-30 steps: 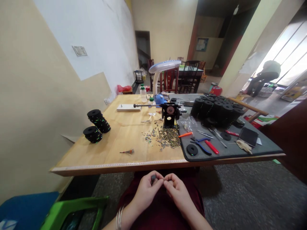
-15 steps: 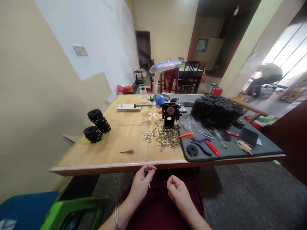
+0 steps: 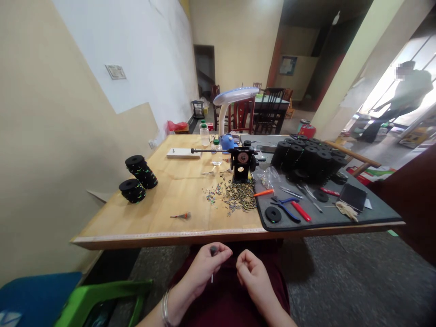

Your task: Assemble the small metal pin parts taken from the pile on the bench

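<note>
My left hand (image 3: 206, 264), a bangle on its wrist, is closed around a thin tool with a dark rounded end (image 3: 213, 250) and a pale shaft pointing down. Its thumb and forefinger are pinched together in front of the table edge. A short gap away, my right hand (image 3: 250, 271) is closed with curled fingers; anything inside it is too small or hidden to see. Both hands are over my lap. Beyond them on the table (image 3: 163, 190) lie a heap of small metallic pieces (image 3: 241, 196) and an orange-banded bundle of fine strands (image 3: 181, 216).
A black winding device with a long rod (image 3: 241, 165) stands behind the heap. Stacks of black foam spools (image 3: 308, 156) and pliers (image 3: 289, 210) rest on the grey mat (image 3: 323, 217). More spools (image 3: 132, 190) stand left. A green stool (image 3: 81, 297) is lower left; a person (image 3: 407, 95) stands far right.
My left hand has moved right and slightly down, closer to my right hand, with the thin tool still in it. My right hand is nearly unmoved. The person in the background has straightened up.
</note>
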The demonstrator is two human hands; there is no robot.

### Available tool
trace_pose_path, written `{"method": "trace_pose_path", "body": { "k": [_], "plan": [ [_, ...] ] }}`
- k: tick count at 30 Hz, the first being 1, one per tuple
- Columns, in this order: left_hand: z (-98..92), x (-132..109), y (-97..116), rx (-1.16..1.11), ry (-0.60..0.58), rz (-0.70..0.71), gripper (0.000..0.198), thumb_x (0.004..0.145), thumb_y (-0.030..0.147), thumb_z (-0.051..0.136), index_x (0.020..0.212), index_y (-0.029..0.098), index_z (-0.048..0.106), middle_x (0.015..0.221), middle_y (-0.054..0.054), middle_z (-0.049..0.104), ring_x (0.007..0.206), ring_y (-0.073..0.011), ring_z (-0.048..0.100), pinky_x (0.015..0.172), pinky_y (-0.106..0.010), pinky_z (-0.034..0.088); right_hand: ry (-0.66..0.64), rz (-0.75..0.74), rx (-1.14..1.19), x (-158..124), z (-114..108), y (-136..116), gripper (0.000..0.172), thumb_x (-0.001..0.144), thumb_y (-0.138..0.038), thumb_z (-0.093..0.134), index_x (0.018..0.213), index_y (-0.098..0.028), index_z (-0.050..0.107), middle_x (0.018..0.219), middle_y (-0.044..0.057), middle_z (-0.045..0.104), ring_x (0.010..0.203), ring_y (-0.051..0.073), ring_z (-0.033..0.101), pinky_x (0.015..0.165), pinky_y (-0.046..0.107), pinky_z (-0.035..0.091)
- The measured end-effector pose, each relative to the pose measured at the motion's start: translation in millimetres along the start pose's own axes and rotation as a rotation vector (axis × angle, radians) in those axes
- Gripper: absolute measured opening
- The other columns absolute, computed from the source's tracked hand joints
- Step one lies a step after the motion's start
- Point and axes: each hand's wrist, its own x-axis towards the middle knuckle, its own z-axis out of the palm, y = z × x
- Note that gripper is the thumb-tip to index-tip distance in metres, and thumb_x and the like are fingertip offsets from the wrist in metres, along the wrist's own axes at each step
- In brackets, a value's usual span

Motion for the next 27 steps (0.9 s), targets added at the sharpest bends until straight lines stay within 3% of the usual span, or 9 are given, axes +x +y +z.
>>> {"method": "trace_pose_path", "body": {
  "k": [4, 8, 15, 21, 27],
  "plan": [
    [0.6, 1, 3, 0.068, 0.029, 0.054, 0.034, 0.067, 0.046, 0.071, 0.067, 0.014, 0.061, 0.047, 0.009, 0.036, 0.043, -0.0055, 0.024, 0.043, -0.020, 0.016, -0.056, -0.032, -0.069, -1, -1, -2, 0.019, 0.077, -0.032, 0.055, 0.067, -0.020, 0.045, 0.044, -0.008, 0.044, 0.040, 0.007, 0.035, 0.044, 0.020, 0.026],
    [2.7, -3, 7, 0.213, 0.043, 0.151, 0.030, 0.069, 0.043, 0.068, 0.063, 0.014, 0.061, 0.053, 0.004, 0.049, 0.051, -0.0094, 0.038, 0.051, -0.021, 0.031, -0.124, 0.049, -0.064, -1, 0, -11, 0.025, 0.079, -0.043, 0.055, 0.077, -0.018, 0.050, 0.050, -0.004, 0.056, 0.041, 0.008, 0.040, 0.042, 0.020, 0.026],
    [6.7, -5, 5, 0.284, 0.044, 0.172, 0.027, 0.072, 0.041, 0.064, 0.065, 0.015, 0.060, 0.056, 0.003, 0.051, 0.055, -0.0118, 0.042, 0.056, -0.023, 0.035, -0.098, 0.075, -0.002, -1, 8, -5, 0.042, 0.074, -0.059, 0.059, 0.066, -0.019, 0.047, 0.040, -0.011, 0.035, 0.036, 0.005, 0.026, 0.038, 0.020, 0.016],
    [-1.5, 5, -9, 0.193, 0.052, 0.080, 0.034, 0.071, 0.049, 0.065, 0.069, 0.015, 0.057, 0.052, 0.008, 0.038, 0.047, -0.0080, 0.031, 0.047, -0.021, 0.025, -0.065, 0.168, 0.275, 0, 1, -4, 0.042, 0.072, -0.059, 0.062, 0.070, -0.020, 0.048, 0.037, -0.015, 0.027, 0.034, 0.003, 0.010, 0.035, 0.019, 0.006],
    [-10.7, 8, -13, 0.241, 0.055, 0.110, 0.031, 0.075, 0.045, 0.062, 0.072, 0.015, 0.056, 0.055, 0.008, 0.036, 0.049, -0.0080, 0.029, 0.048, -0.021, 0.023, 0.005, 0.142, 0.409, 3, -11, -2, 0.035, 0.074, -0.051, 0.064, 0.071, -0.019, 0.049, 0.039, -0.015, 0.027, 0.036, 0.002, 0.009, 0.035, 0.017, 0.007]
  ]
}}
